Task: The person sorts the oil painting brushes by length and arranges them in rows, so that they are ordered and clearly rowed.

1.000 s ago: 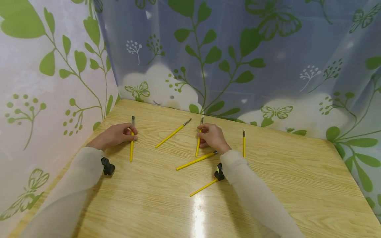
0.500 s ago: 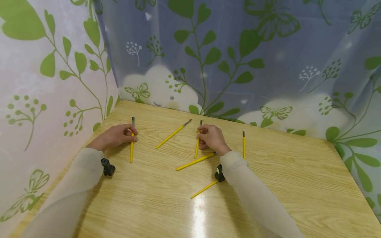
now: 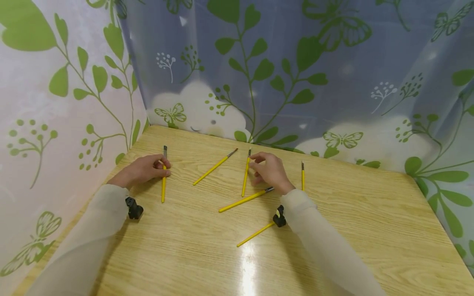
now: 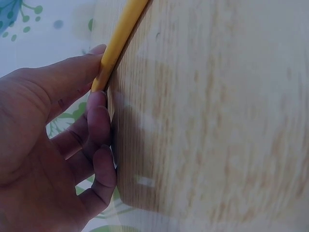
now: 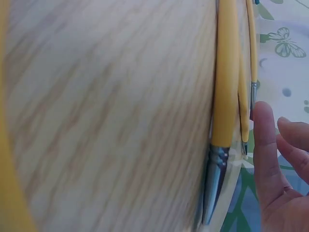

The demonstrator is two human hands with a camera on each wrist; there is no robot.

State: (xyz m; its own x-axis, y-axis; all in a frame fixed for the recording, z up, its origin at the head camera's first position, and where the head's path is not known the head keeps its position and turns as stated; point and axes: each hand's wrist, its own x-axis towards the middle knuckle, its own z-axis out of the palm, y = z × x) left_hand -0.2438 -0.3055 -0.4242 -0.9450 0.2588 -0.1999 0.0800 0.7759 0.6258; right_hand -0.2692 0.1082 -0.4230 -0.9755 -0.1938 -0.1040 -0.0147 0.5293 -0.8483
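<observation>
My left hand (image 3: 146, 168) pinches a flat-tipped yellow paintbrush (image 3: 163, 191) at the table's left, its bristles pointing to the back wall. In the left wrist view, thumb and fingertips meet on the brush's yellow handle (image 4: 120, 41). My right hand (image 3: 273, 172) hovers just right of a second paintbrush (image 3: 244, 183), fingers loosely bent and holding nothing. That brush lies on the table, tip away from me. In the right wrist view, the fingers (image 5: 266, 145) stand apart from the brush handles.
A slanted paintbrush (image 3: 212, 168) lies between the hands. A thicker one (image 3: 240, 202) and another (image 3: 254, 235) lie nearer, the latter partly hidden by the right wrist's camera. One more brush (image 3: 303, 176) lies to the right. Patterned cloth (image 3: 281, 82) lines the wooden table's (image 3: 370, 213) back.
My right hand set the second paintbrush slightly left and nearer, then let go and moved a little right. The left hand has kept its grip in place.
</observation>
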